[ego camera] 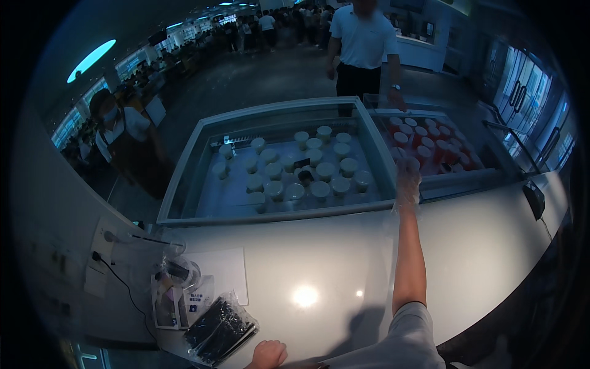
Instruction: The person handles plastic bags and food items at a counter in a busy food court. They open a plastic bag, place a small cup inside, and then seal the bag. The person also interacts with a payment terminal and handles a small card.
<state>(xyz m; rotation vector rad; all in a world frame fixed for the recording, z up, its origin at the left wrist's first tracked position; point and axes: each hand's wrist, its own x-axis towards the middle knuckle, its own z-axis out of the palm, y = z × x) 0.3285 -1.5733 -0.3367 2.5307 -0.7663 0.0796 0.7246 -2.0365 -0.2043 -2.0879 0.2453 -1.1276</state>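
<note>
My right hand (407, 182), in a clear plastic glove, stretches out over the counter to the near left corner of the right display case. Cups of red drink (424, 151) with pale lids stand in that case, some right beyond my fingers. The dim light and the glove hide whether the fingers hold anything. At the lower edge of the view, my left hand (269, 353) rests curled and bare on the white counter (318, 258). Close to it lies a plastic-wrapped pack of black items (220, 328).
A larger glass-sided case (276, 221) holds several lidded cups of pale drink (325, 171). Papers (226, 272) and a small box (166, 304) sit at the left, by a plugged-in cable (124, 276). One person (364, 41) stands beyond the cases, another in an apron (133, 143) at the left. A black device (534, 199) stands right.
</note>
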